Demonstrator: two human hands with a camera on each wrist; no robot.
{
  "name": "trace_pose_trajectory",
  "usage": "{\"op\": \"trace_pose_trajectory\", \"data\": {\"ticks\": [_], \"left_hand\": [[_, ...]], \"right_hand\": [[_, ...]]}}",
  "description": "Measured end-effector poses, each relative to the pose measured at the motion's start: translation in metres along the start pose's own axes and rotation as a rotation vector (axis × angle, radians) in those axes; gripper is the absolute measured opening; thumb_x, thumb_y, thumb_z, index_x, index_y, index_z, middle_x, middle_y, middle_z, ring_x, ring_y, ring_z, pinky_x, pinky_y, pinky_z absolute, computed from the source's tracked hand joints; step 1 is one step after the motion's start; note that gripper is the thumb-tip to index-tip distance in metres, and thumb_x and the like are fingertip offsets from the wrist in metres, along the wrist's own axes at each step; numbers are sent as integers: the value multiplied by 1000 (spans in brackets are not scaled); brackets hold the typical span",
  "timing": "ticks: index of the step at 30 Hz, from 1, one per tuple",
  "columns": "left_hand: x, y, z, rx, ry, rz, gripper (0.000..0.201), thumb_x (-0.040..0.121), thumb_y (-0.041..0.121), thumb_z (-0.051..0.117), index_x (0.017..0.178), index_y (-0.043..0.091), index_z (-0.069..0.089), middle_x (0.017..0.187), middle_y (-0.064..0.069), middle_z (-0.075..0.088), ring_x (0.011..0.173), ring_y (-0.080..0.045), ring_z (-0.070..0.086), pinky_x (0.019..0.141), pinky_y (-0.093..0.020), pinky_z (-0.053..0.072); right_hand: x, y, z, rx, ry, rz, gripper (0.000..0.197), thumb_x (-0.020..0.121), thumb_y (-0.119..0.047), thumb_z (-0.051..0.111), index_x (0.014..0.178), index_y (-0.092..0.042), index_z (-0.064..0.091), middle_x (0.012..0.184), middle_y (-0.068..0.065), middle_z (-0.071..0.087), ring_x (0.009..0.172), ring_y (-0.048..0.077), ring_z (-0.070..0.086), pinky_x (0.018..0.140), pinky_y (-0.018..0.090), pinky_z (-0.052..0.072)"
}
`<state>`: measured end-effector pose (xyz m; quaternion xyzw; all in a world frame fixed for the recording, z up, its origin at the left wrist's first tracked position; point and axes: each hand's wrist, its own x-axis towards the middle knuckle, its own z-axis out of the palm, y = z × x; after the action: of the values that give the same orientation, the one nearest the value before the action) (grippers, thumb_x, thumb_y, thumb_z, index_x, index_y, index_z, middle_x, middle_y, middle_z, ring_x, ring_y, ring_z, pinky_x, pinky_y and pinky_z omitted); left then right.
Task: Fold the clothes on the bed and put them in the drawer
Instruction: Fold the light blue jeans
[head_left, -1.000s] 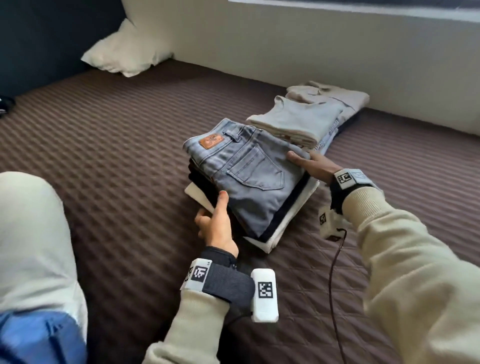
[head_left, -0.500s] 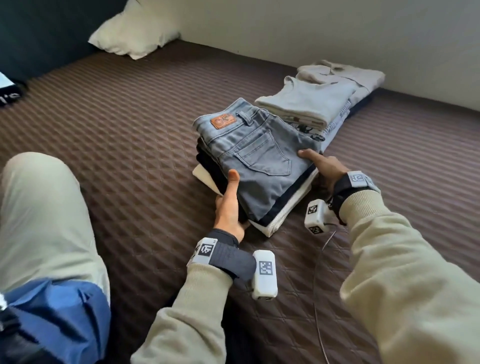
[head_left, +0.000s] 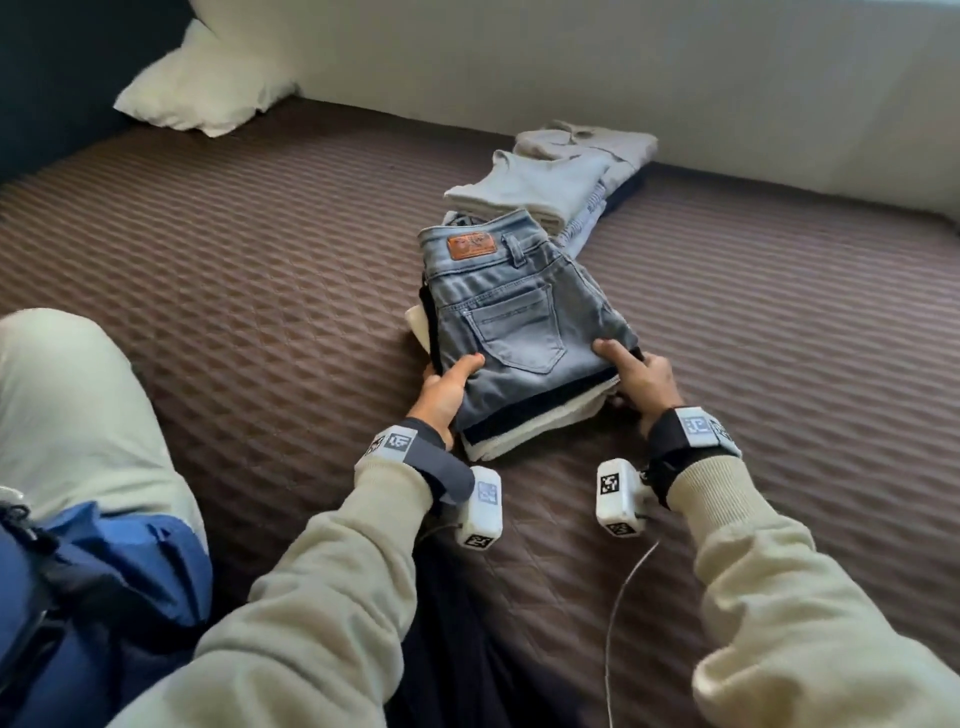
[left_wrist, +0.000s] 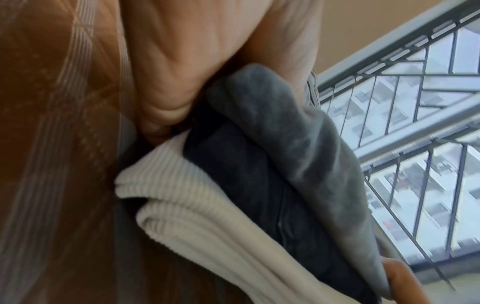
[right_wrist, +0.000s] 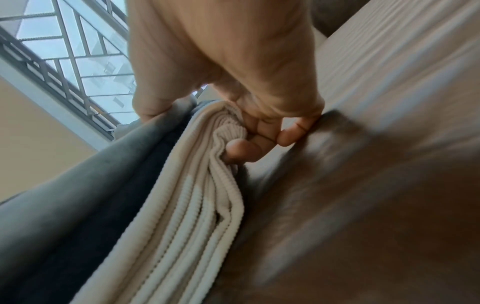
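A brown quilted bedspread (head_left: 260, 270) with a diamond pattern covers the bed. Near the person's knees, the left hand (head_left: 441, 392) and right hand (head_left: 641, 382) each have their grip clamped on the near corners of a stack of folded clothes (head_left: 524, 415): thumbs on top, fingers beneath. Faded blue-grey denim jeans (head_left: 514, 312) lie uppermost, over a dark garment and a cream ribbed knit (right_wrist: 182, 205). The jeans' brown leather waistband patch (head_left: 471, 245) carries writing too blurred to read. Just beyond lies a second pile of folded pale grey tops (head_left: 561, 182). A white pillow (head_left: 202, 93) rests in the far corner against the pale wall (head_left: 623, 67).
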<state>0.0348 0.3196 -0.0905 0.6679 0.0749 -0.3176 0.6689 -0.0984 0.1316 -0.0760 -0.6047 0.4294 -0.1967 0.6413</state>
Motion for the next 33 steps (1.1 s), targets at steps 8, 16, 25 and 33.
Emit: {"op": "trace_pose_trajectory", "data": {"ticks": [8, 16, 25, 33], "left_hand": [[-50, -36, 74, 127, -323, -2, 71, 68, 22, 81, 131, 7, 52, 108, -17, 70, 94, -30, 69, 87, -44, 56], [-103, -65, 169, 266, -635, 93, 65, 81, -6, 69, 139, 8, 42, 125, -17, 61, 105, -27, 62, 91, -40, 53], [-99, -80, 148, 334, -703, 29, 33, 91, 27, 65, 116, 7, 61, 104, -11, 70, 85, -20, 66, 77, -32, 53], [-107, -80, 133, 360, -670, -92, 62, 76, 59, 67, 118, 12, 65, 110, -7, 72, 104, -20, 66, 100, -36, 47]], "right_hand": [[-92, 47, -118, 122, 306, -3, 28, 76, -39, 77, 73, -17, 60, 63, 0, 54, 55, 15, 49, 47, 25, 39], [-185, 92, -202, 171, 480, 133, 76, 45, -70, 72, 95, -16, 56, 71, 4, 58, 51, 16, 56, 48, 26, 43], [-194, 67, -233, 87, 265, 183, 97, 37, -82, 72, 105, -14, 65, 92, 2, 69, 82, 22, 67, 65, 35, 54], [-163, 39, -243, 223, 283, 200, 95, 41, -82, 71, 115, -22, 64, 106, 9, 70, 90, 28, 67, 72, 43, 55]]}}
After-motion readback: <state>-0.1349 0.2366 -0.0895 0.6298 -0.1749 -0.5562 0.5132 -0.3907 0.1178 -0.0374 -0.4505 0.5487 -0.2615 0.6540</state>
